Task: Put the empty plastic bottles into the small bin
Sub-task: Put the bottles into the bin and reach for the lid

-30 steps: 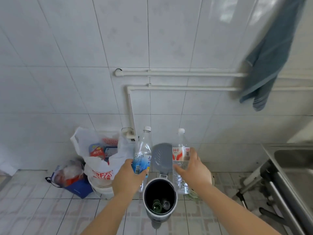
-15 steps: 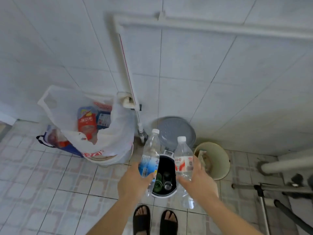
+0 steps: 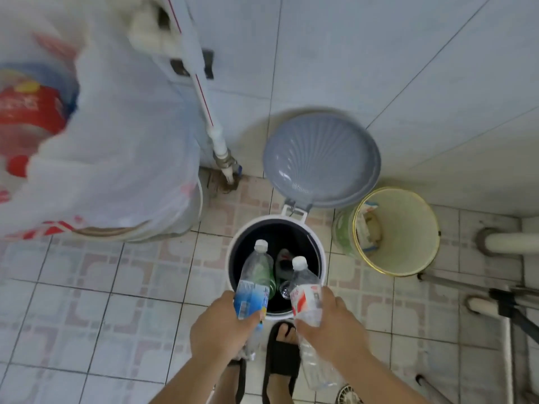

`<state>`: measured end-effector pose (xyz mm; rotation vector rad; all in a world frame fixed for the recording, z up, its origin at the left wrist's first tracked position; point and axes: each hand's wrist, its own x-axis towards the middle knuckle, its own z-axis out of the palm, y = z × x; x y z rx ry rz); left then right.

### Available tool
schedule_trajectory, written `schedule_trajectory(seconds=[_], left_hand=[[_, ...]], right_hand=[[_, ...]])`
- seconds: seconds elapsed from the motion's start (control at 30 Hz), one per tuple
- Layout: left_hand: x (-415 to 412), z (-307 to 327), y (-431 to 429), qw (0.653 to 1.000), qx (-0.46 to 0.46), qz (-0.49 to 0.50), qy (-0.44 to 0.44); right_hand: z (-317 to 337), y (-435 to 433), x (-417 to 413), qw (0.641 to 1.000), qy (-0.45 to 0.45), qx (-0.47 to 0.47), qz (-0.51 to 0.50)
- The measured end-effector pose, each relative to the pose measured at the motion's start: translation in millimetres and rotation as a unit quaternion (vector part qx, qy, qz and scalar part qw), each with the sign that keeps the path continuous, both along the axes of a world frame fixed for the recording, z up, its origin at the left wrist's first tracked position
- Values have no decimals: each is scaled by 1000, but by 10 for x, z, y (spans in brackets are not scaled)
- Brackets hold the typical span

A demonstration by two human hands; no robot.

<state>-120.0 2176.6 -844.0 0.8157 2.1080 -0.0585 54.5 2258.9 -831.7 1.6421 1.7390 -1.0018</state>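
Our left hand [image 3: 221,328] wraps the blue-labelled bottle [image 3: 253,282], hiding its base; our right hand [image 3: 332,325] grips the red-labelled bottle [image 3: 306,298] at mid-body. Both bottles tilt caps far, over the near rim of the small bin [image 3: 233,252], its grey lid [image 3: 320,156] open. Bottles inside are dim. The plastic bag [image 3: 116,158] at far left is blurred.

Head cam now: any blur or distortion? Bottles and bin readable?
Head view: white plastic bag at upper left is motion-smeared; wall tile lines splay from the wide lens; blue-label bottle, red-label bottle, both hands and small bin stay fairly sharp; bin interior dark; lid casts a soft shadow.
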Motion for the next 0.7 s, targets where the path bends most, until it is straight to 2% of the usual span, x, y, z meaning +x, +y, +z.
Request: schedule_trajectory(seconds=[0.2, 0.47, 0.7], left_hand=[[-49, -488, 256, 999, -24, -28, 16], [-79, -879, 663, 995, -88, -41, 1], [-36, -978, 795, 996, -67, -38, 42]], right_hand=[[-556, 277, -152, 1000, 5, 5, 8], [-911, 521, -397, 1000, 1, 14, 13], [-1103, 584, -485, 999, 11, 30, 6]])
